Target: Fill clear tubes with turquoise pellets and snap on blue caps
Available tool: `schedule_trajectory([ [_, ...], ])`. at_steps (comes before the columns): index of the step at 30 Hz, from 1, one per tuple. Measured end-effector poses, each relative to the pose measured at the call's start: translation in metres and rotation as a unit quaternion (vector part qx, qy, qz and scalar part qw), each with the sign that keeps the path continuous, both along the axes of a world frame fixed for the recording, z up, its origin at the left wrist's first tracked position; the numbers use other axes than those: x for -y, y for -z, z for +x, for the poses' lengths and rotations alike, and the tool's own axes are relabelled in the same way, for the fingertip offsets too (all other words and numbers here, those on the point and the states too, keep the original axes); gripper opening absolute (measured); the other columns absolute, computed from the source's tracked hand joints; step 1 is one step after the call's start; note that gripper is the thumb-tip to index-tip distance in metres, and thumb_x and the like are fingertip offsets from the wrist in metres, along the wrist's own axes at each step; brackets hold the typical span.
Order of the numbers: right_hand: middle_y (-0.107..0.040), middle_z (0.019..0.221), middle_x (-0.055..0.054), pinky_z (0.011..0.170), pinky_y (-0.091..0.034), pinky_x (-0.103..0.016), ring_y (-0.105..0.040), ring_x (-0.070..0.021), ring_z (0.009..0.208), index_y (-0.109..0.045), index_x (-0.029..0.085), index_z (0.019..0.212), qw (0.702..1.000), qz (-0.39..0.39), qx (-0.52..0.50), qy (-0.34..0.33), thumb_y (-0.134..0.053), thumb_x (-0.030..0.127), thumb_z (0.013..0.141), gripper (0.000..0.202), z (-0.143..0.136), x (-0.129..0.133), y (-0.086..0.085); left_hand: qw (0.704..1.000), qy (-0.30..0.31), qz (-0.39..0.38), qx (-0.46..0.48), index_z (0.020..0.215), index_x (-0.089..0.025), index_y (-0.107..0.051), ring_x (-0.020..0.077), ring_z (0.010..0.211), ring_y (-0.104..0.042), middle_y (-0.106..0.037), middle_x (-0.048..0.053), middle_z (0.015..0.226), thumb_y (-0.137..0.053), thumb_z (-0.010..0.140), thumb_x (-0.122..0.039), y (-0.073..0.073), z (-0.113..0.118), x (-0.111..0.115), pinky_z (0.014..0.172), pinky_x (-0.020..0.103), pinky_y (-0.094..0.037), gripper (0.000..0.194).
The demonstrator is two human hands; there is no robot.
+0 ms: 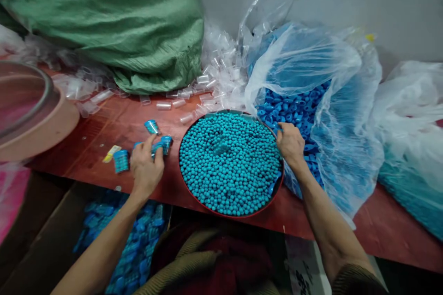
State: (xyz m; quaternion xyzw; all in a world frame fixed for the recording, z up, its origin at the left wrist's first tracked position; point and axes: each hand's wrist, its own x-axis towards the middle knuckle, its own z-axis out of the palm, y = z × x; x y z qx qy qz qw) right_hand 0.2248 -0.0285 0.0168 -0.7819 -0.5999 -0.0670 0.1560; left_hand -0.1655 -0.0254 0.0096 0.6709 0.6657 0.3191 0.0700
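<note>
A round red tray [183, 179] full of small turquoise balls [231, 166] sits at the middle of the table. Left of it, my left hand [147, 166] reaches over a few small filled containers [166, 144], its fingers apart and touching them. Two more filled containers lie close by, one [151, 126] beyond the fingers and one [121, 161] to the left. At the tray's right rim, my right hand [290, 143] has its thumb and fingertips pressed together beside blue caps [294, 106] in an open plastic bag [349, 147]; what they pinch is too small to tell.
Clear empty tubes [221, 73] are heaped behind the tray, beside a large green sack [121, 23]. Pink basins [65, 120] stand at the left. Below the table edge is a box of filled containers [131, 249]. Another bag [411, 147] lies far right.
</note>
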Motion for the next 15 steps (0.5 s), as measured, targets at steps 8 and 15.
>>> schedule_trajectory([
  [8, -0.064, 0.1, -0.02, 0.075, -0.043, -0.038, -0.057, -0.0298, 0.091, -0.064, 0.01, 0.105, 0.989, -0.128, 0.072, -0.021, -0.046, 0.027, 0.083, 0.034, 0.038, -0.022, 0.011, 0.969, 0.221, -0.106, -0.021, 0.112, -0.018, -0.057, 0.0219, 0.096, -0.059, -0.063, 0.009, 0.103, -0.049, 0.089, -0.03, -0.004, 0.108, 0.006, 0.084, 0.032, -0.045, 0.028],
  [15, -0.067, 0.099, -0.016, 0.08, -0.046, -0.037, -0.062, -0.0273, 0.092, -0.058, 0.012, 0.112, 0.994, -0.044, -0.038, -0.095, -0.047, 0.031, 0.086, 0.034, 0.004, 0.009, 0.002, 0.968, 0.215, -0.129, -0.023, 0.108, -0.02, -0.055, 0.0209, 0.093, -0.059, -0.061, 0.007, 0.104, -0.055, 0.086, -0.03, 0.009, 0.127, 0.002, 0.078, 0.029, -0.045, 0.024],
])
